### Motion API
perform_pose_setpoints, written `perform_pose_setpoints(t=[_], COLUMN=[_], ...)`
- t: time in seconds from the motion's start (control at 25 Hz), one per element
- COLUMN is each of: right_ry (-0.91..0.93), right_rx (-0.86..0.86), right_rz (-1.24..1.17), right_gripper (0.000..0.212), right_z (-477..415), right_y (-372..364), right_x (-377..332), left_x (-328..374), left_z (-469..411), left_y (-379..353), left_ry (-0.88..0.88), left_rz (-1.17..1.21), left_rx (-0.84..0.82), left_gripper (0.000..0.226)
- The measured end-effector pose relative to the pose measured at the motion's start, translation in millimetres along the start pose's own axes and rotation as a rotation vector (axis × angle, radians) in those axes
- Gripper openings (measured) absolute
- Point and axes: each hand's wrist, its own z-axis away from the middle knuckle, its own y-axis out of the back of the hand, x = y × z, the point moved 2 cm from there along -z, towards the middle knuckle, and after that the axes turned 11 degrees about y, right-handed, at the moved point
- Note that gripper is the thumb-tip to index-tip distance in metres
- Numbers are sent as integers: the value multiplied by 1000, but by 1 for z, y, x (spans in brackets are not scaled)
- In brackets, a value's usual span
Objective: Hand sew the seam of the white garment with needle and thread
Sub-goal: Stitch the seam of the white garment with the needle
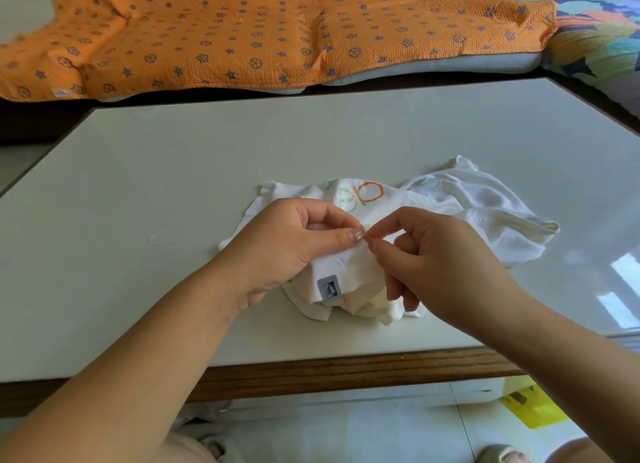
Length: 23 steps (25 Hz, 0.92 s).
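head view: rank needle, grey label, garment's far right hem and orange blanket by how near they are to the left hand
1. needle, at the left hand's fingertips.
2. grey label, just below its thumb.
3. far right hem, at the garment's right end.
4. orange blanket, far back.

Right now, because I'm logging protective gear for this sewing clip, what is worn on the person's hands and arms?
Nothing: the left hand and right hand are bare, without visible gloves, rings or thimble; both forearms are uncovered to the frame edge, no sleeves or watch.
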Motion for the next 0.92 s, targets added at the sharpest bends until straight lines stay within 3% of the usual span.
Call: perform_pose_setpoints(t=[0.28,0.52,0.72,0.84,0.92], right_ry=[-29,-81,-167,-221,-203], right_rx=[65,106,-23,-74,-41], right_rz=[-70,-347,-528,-524,-371], right_gripper=[9,11,14,19,14], right_z=[-1,-5,-9,-10,-11], right_y=[-4,-7,-4,1,6], right_x=[3,5,7,6,9], left_x=[-3,-2,-1,-1,-2], left_z=[-1,4,5,4,4], left_y=[-4,-10,-11,-13,-14], left_ry=[-15,-150,-180,-180,-179], left_rz=[11,-249,-318,-317,-330], left_rx=[-10,60,91,92,82], left_gripper=[14,21,24,22,23])
